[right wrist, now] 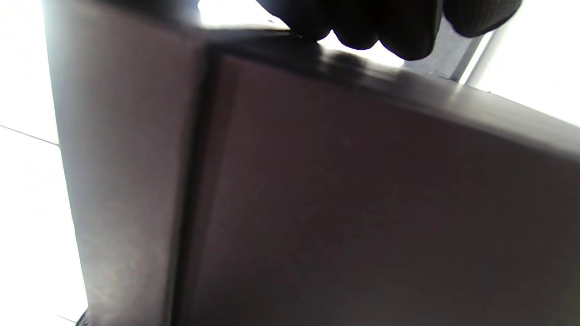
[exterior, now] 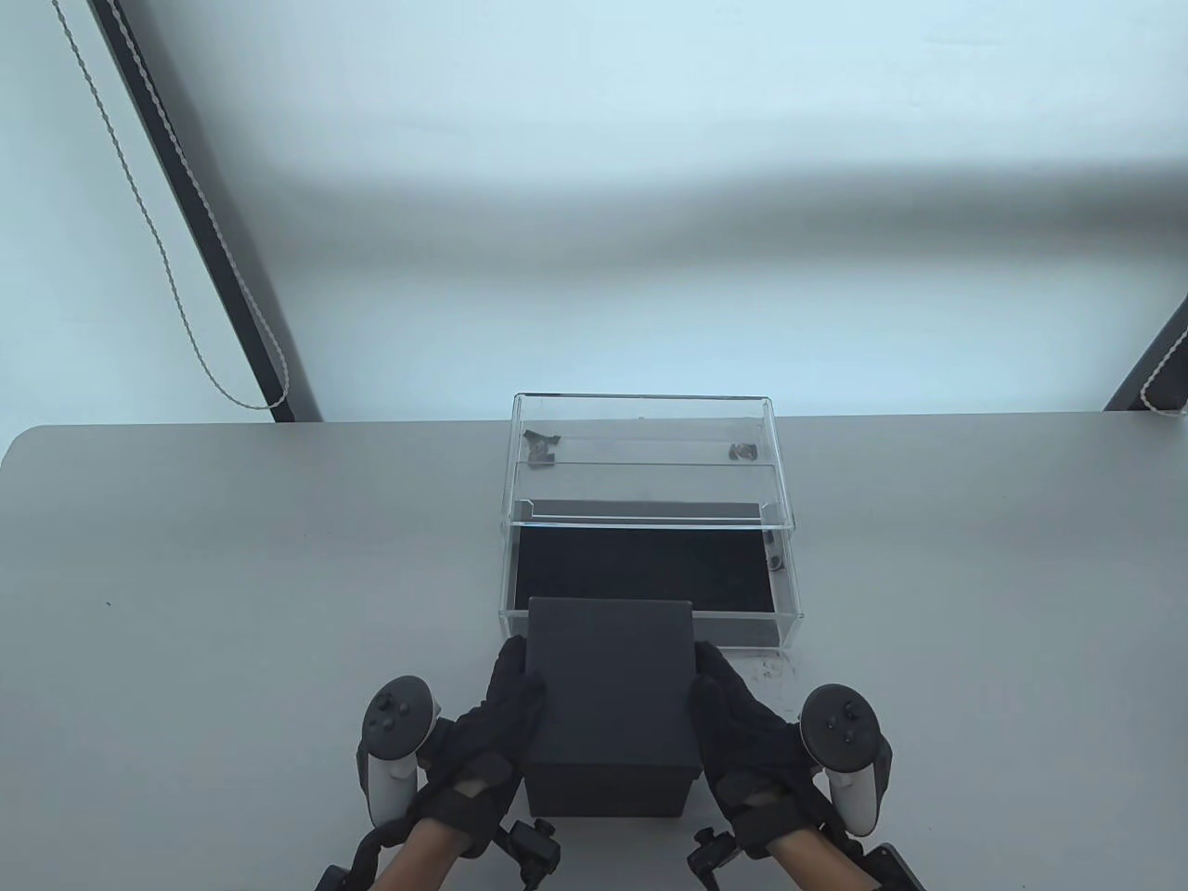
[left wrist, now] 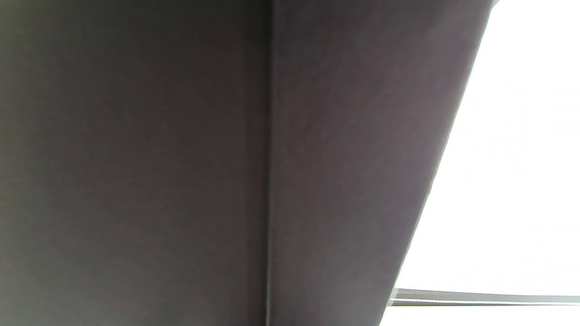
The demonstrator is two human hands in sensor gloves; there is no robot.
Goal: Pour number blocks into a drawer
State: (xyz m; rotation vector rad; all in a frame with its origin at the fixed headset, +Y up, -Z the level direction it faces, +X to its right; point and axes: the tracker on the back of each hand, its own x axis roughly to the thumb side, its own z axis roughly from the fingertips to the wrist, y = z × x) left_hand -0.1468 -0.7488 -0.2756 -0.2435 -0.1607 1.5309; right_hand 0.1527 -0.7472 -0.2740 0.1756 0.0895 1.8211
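Black box (exterior: 608, 705) gripped between left hand (exterior: 483, 733) and right hand (exterior: 747, 742), overlapping drawer's (exterior: 650, 580) near edge.

The table view looks down from above the near edge, facing the far wall. Both wrist views sit very close against the black box (exterior: 611, 705), whose dark sides (left wrist: 181, 163) (right wrist: 362, 203) nearly fill each frame.
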